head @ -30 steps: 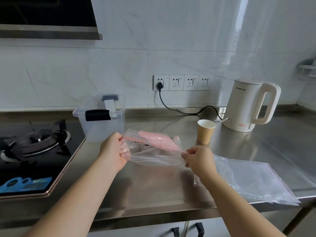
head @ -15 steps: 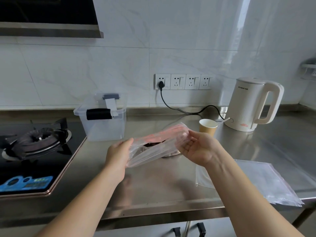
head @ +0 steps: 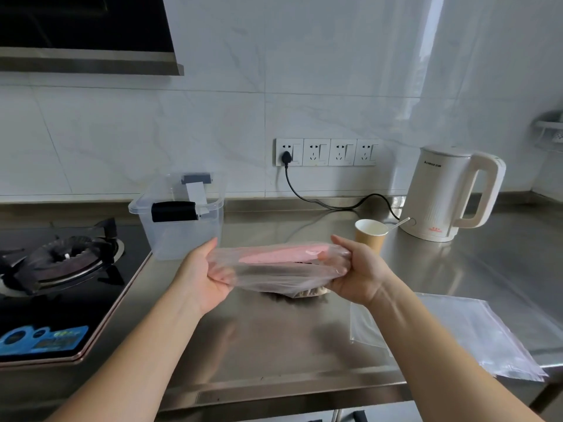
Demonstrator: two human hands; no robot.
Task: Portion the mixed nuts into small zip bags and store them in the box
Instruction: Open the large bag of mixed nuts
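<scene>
Both hands hold one clear zip bag (head: 274,269) in the middle of the frame, just above the counter. Left hand (head: 202,274) grips the bag's left end, with the fingers curled under it and the thumb on top. Right hand (head: 358,271) grips the right end the same way, palm turned toward the middle. Between them the bag lies stretched out flat, with its pink strip (head: 283,254) along the top edge. Something dark shows through the plastic near the bottom right of the bag; I cannot tell if it is in the bag or under it.

Now from big to small. A steel counter (head: 274,345) fills the lower middle and right of the frame. On the left is a black gas stove (head: 61,269) with a blue sticker near the lower left. A white kettle (head: 447,193) stands at the right, near the wall. A pile of flat clear bags (head: 475,333) lies at the lower right, close to the counter's edge. A clear plastic box (head: 182,220) with its lid off stands left of the middle, beside the stove and behind the left hand. A row of wall plugs (head: 327,152) sits above the counter, with a black cord (head: 329,204) running to the kettle. A small brown paper cup (head: 370,236) stands just behind the right hand, with a thin stick poking out.
</scene>
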